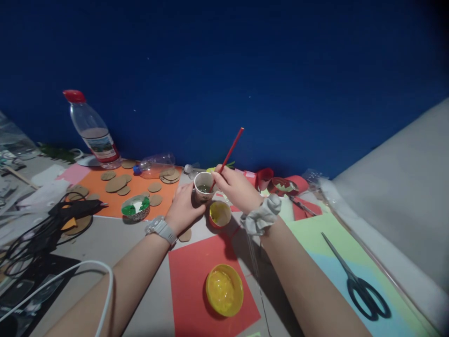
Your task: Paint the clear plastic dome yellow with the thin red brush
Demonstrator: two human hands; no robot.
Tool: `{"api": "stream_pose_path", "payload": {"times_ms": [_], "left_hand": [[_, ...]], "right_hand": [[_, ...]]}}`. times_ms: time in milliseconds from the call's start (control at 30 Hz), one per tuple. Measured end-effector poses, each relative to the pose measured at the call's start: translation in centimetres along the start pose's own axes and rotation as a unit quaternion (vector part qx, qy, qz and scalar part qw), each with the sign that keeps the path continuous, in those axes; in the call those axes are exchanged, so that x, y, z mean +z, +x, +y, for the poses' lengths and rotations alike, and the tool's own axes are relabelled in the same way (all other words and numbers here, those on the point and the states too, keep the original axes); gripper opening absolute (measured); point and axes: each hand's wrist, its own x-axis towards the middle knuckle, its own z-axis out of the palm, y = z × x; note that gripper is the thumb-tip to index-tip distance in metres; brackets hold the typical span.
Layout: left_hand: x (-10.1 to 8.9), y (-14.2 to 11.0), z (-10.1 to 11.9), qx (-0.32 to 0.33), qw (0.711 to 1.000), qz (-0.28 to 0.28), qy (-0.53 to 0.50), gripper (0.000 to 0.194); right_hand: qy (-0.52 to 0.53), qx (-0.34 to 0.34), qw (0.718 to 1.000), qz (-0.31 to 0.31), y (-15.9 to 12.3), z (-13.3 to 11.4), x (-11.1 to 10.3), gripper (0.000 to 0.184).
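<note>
My left hand wraps around a small white paper cup with dark greenish liquid inside and steadies it on the table. My right hand pinches a red-handled paintbrush, whose tip dips into that cup. Just in front of the cup stands a small red cup with yellow paint. A yellow bowl of yellow paint rests nearer to me on a red sheet. A grey watch sits on my left wrist and a grey scrunchie on my right.
A bowl of green and white paint and several cardboard discs lie on an orange sheet. A red-capped bottle leans at the blue wall. A black glue gun with cables lies left. Scissors rest on pastel paper at right.
</note>
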Motion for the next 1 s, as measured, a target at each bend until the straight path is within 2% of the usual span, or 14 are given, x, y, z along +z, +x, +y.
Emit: {"api": "stream_pose_path", "payload": {"times_ms": [267, 400, 500, 633, 767, 867, 1000], "left_hand": [[0.0, 0.0, 0.0, 0.016, 0.999, -0.015, 0.026, 0.046], [0.0, -0.1, -0.1, 0.016, 0.999, -0.019, 0.031, 0.048], [-0.1, -0.2, -0.4, 0.014, 0.999, -0.022, 0.030, 0.048], [-0.2, -0.3, -0.7, 0.006, 0.999, -0.021, 0.027, 0.048], [-0.3, -0.4, -0.6, 0.003, 0.999, -0.020, 0.026, 0.046], [-0.3, -0.4, -0.4, 0.005, 0.999, -0.020, 0.027, 0.046], [-0.4, -0.4, -0.2, 0.010, 0.999, -0.020, 0.034, 0.048]], "right_hand": [[0.002, 0.020, 0.999, 0.036, -0.1, 0.0, 0.5, 0.024], [0.007, 0.032, 0.996, 0.089, -0.1, 0.0, -1.0, 0.027], [0.074, 0.076, 0.983, 0.149, 0.0, 0.6, -2.4, 0.029], [0.135, 0.068, 0.972, 0.179, 0.2, 1.3, -3.4, 0.029], [0.145, 0.057, 0.968, 0.196, 0.2, 1.4, -3.5, 0.028], [0.122, 0.050, 0.973, 0.188, 0.2, 1.3, -3.4, 0.028], [0.032, 0.029, 0.984, 0.176, -0.2, 0.7, -3.2, 0.024]]}}
